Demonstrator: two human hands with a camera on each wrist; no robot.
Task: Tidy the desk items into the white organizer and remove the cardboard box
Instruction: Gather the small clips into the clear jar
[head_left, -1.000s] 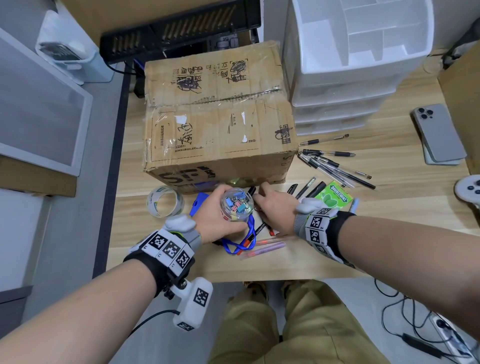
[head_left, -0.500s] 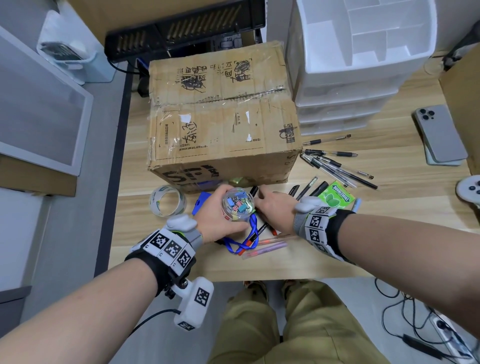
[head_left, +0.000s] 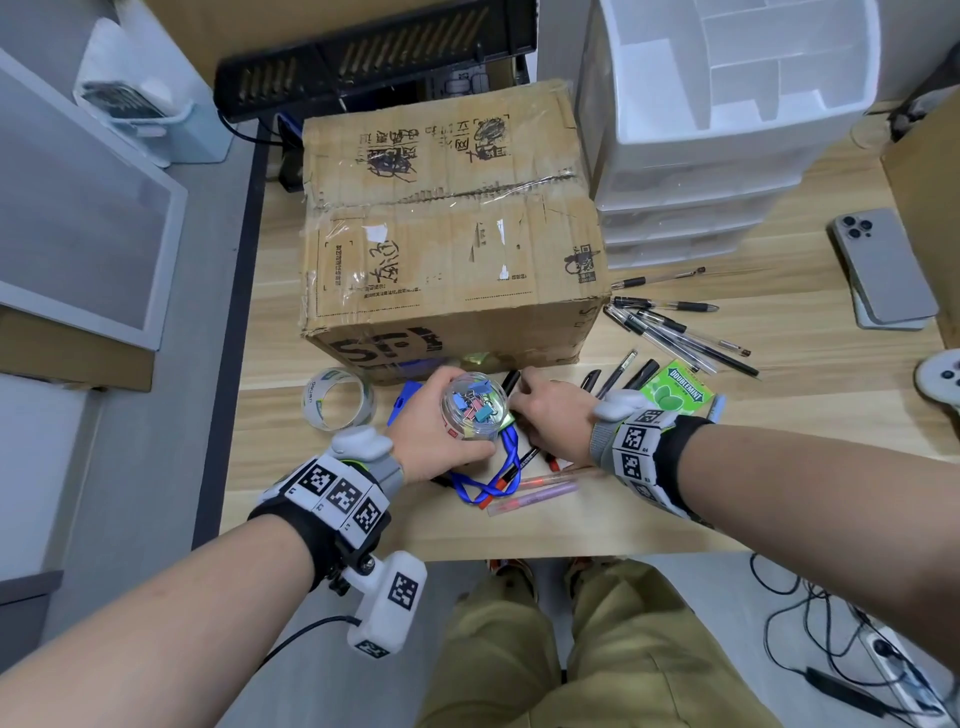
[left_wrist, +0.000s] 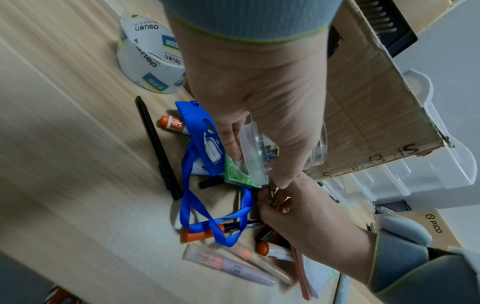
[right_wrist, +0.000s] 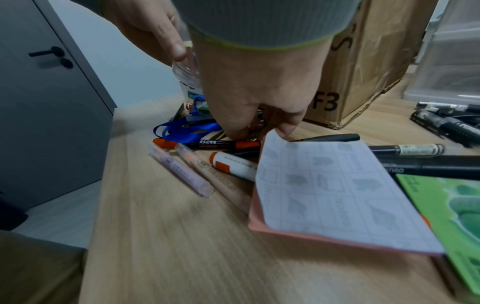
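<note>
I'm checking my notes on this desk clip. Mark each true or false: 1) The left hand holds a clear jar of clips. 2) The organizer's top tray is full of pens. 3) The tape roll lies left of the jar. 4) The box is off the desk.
1) True: the left hand grips the jar.
2) False: the organizer tray shows no pens.
3) True: the tape roll lies left.
4) False: the box sits on the desk.

DOUBLEMINT on green pack (head_left: 680, 393), deli on tape roll (left_wrist: 152, 55), PICO on box (left_wrist: 432, 223)

Left hand (left_wrist: 259, 98) gripping clear jar (left_wrist: 255, 156), right hand (left_wrist: 309, 222) pinching metal clip (left_wrist: 271, 197), blue lanyard (left_wrist: 207, 205) beneath
</note>
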